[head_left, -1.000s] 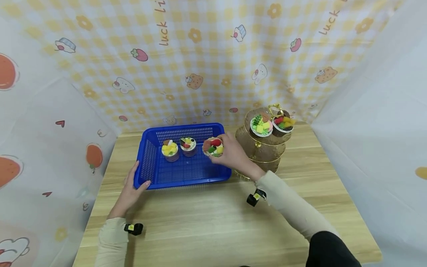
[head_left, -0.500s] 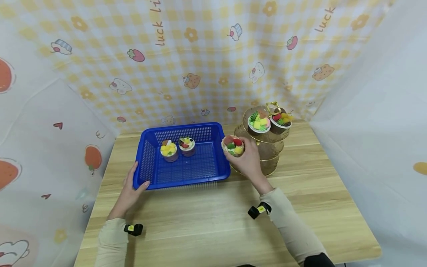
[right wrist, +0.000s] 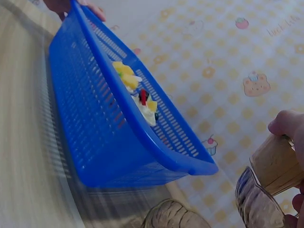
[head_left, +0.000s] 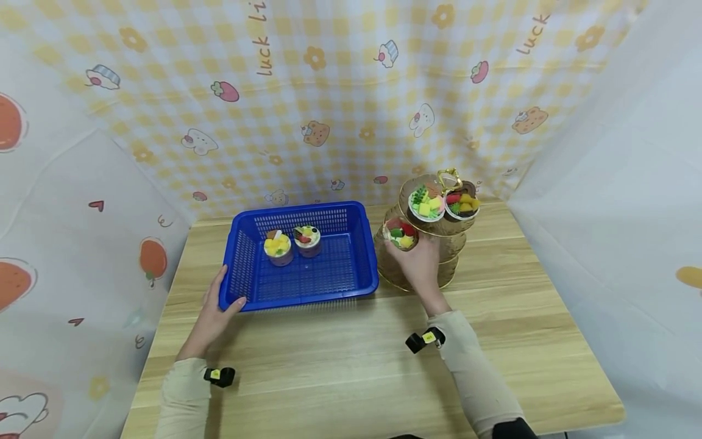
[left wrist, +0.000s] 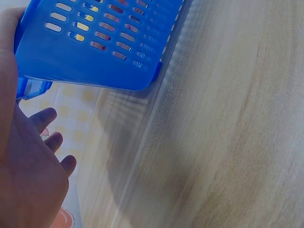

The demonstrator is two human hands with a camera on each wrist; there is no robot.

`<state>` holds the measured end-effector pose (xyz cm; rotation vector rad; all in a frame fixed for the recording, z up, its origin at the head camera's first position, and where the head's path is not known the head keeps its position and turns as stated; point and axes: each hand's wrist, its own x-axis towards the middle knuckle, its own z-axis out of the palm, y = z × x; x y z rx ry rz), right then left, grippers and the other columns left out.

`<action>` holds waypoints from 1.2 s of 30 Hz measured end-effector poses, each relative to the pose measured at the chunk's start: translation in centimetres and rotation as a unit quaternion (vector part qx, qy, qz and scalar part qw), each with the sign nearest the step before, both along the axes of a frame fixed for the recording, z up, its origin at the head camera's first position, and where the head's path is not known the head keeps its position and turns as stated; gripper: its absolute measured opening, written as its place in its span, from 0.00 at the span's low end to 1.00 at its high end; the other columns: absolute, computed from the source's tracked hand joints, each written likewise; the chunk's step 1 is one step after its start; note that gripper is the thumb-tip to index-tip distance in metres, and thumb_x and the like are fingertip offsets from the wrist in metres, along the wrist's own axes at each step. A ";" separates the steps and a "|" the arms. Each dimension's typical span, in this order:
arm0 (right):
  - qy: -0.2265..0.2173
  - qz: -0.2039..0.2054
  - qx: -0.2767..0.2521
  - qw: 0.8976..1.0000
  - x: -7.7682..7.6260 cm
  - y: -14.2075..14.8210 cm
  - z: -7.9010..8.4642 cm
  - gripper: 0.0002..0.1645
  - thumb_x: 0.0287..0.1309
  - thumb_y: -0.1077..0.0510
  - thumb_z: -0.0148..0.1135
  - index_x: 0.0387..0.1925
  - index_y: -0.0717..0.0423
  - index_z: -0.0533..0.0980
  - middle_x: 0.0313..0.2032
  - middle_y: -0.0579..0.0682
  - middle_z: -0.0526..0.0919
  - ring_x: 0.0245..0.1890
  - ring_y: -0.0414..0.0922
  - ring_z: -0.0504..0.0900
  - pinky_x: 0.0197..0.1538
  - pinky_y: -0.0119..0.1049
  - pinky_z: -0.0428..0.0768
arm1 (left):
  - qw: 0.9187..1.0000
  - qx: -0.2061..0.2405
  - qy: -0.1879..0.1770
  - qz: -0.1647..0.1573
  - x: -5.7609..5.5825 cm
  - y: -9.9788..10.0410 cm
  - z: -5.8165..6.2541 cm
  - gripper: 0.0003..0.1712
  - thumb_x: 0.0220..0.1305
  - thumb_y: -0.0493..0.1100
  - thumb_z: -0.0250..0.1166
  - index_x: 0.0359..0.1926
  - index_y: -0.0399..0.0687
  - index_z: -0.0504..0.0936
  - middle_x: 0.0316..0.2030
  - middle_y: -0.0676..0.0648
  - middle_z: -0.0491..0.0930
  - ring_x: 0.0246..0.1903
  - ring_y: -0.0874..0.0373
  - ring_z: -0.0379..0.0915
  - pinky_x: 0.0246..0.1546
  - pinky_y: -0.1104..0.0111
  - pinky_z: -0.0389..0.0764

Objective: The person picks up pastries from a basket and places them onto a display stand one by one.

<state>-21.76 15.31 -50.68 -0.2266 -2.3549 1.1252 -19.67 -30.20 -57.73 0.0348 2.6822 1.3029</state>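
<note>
My right hand [head_left: 419, 261] holds a toy cupcake [head_left: 399, 234] topped with fruit pieces, right at the middle tier of the three-tier gold dessert stand [head_left: 393, 275]. In the right wrist view its tan cup [right wrist: 275, 159] tilts at the tier's scalloped edge [right wrist: 256, 204], thumb and fingers around it. My left hand [head_left: 212, 311] grips the front left corner of the blue plastic basket [head_left: 307, 300], thumb over the front rim; several of its fingers reach past the basket in the left wrist view. Inside stand a yellow-topped cupcake [head_left: 278, 249] and a cream-topped one [head_left: 308, 240].
On the stand's top tier are a green-and-yellow cupcake [head_left: 426, 206] and a chocolate one [head_left: 461, 202], beside the gold handle [head_left: 450, 178]. The wooden table [head_left: 329, 372] meets a checked cloth [head_left: 351, 122] behind.
My right hand has carried the fruit cupcake from above the basket rightward to the stand's middle tier. My left hand has stayed at the basket corner.
</note>
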 end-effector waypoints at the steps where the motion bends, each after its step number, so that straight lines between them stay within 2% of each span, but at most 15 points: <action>1: 0.001 -0.004 0.000 1.000 -0.1 0.1 -0.1 0.44 0.43 0.42 0.77 0.61 0.54 0.73 0.60 0.62 0.73 0.63 0.58 0.71 0.66 0.53 0.70 | 1.000 0.000 0.000 0.000 0.0 0.0 0.0 0.55 0.68 0.53 0.61 0.77 0.74 0.28 0.77 0.31 0.34 0.73 0.25 0.36 0.63 0.24 0.50; 8: -0.005 -0.040 0.008 0.999 -0.7 0.8 -0.1 0.58 0.43 0.40 0.77 0.71 0.58 0.62 0.67 0.64 0.66 0.67 0.60 0.66 0.70 0.54 0.65 | 1.000 -0.001 -0.002 0.000 -0.1 0.1 -0.1 0.55 0.68 0.55 0.61 0.77 0.76 0.27 0.77 0.31 0.33 0.73 0.24 0.37 0.63 0.24 0.50; 16: -0.012 -0.048 0.018 0.999 -0.9 1.1 -0.4 0.58 0.44 0.41 0.76 0.71 0.60 0.59 0.66 0.64 0.67 0.66 0.63 0.67 0.68 0.56 0.64 | 1.000 0.004 -0.006 0.001 0.0 0.1 -0.1 0.55 0.68 0.54 0.61 0.77 0.75 0.27 0.77 0.31 0.34 0.73 0.24 0.36 0.63 0.24 0.50; 21: -0.016 -0.054 0.039 0.998 -1.0 1.2 -0.8 0.54 0.44 0.40 0.76 0.67 0.60 0.65 0.63 0.63 0.71 0.64 0.62 0.68 0.68 0.56 0.65 | 1.000 0.001 -0.008 0.003 0.0 0.1 0.0 0.55 0.68 0.54 0.61 0.77 0.76 0.27 0.77 0.30 0.34 0.73 0.24 0.37 0.63 0.24 0.50; 24: -0.026 -0.076 0.066 0.995 -0.9 1.2 -1.1 0.54 0.42 0.37 0.76 0.66 0.60 0.67 0.61 0.62 0.74 0.63 0.61 0.71 0.67 0.56 0.68 | 1.000 0.003 -0.007 0.003 -0.1 0.2 0.1 0.55 0.68 0.54 0.61 0.77 0.76 0.27 0.77 0.30 0.34 0.73 0.24 0.37 0.63 0.24 0.51; 27: -0.034 -0.109 0.104 0.988 -0.7 1.1 -1.2 0.53 0.39 0.32 0.76 0.60 0.62 0.72 0.54 0.63 0.80 0.57 0.63 0.74 0.59 0.60 0.73 | 1.000 0.002 -0.007 0.003 -0.1 0.2 0.1 0.55 0.68 0.55 0.60 0.77 0.77 0.27 0.77 0.30 0.34 0.73 0.24 0.38 0.62 0.24 0.51; 31: -0.055 -0.149 0.149 0.976 -0.5 0.7 -1.5 0.58 0.36 0.23 0.72 0.56 0.64 0.73 0.48 0.64 0.81 0.50 0.65 0.75 0.49 0.63 0.74 | 1.000 0.003 -0.010 0.004 0.0 0.2 0.1 0.55 0.68 0.54 0.60 0.77 0.77 0.27 0.77 0.30 0.34 0.72 0.23 0.38 0.62 0.24 0.51; 33: -0.065 -0.166 0.161 0.971 -0.5 0.6 -1.8 0.60 0.35 0.20 0.70 0.54 0.64 0.73 0.47 0.65 0.80 0.50 0.65 0.75 0.48 0.62 0.73 | 1.000 0.004 -0.010 0.004 0.0 0.1 0.1 0.55 0.68 0.54 0.60 0.77 0.77 0.27 0.77 0.30 0.34 0.72 0.23 0.38 0.62 0.24 0.51; 36: -0.055 -0.176 0.162 0.969 -0.6 0.3 -2.0 0.60 0.35 0.20 0.70 0.53 0.66 0.73 0.47 0.66 0.80 0.50 0.65 0.74 0.49 0.61 0.73 | 1.000 0.005 -0.008 0.006 0.0 0.1 0.0 0.55 0.68 0.54 0.61 0.77 0.77 0.27 0.77 0.30 0.35 0.72 0.24 0.38 0.63 0.24 0.51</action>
